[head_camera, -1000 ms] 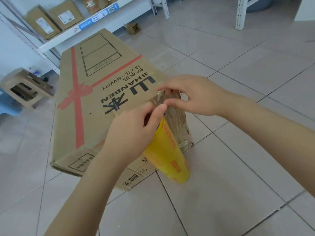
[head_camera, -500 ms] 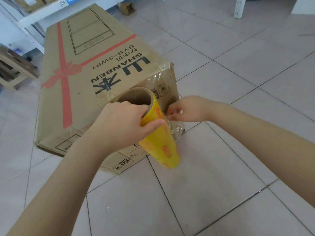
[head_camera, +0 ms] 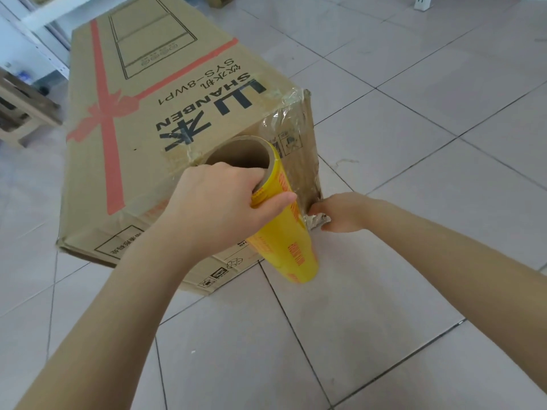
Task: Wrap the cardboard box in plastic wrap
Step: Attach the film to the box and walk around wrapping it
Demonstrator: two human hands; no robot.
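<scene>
Ahead, the cardboard box (head_camera: 165, 119) lies on the floor (head_camera: 414, 143), its long axis running near to far. The left hand (head_camera: 219, 202) grips the tilted plastic wrap roll (head_camera: 284, 247) by its top at the box's near end. The right hand (head_camera: 340, 213), beside the low right corner, pinches the film (head_camera: 296, 149) there.

A long brown cardboard box (head_camera: 142, 161), printed with black lettering and a red ribbon design, is laid flat on its broad side. Its near right end is covered with clear plastic film (head_camera: 299, 173), crumpled at the bottom corner. A yellow roll of plastic wrap (head_camera: 284, 247) on a cardboard core is held tilted against that end.
</scene>
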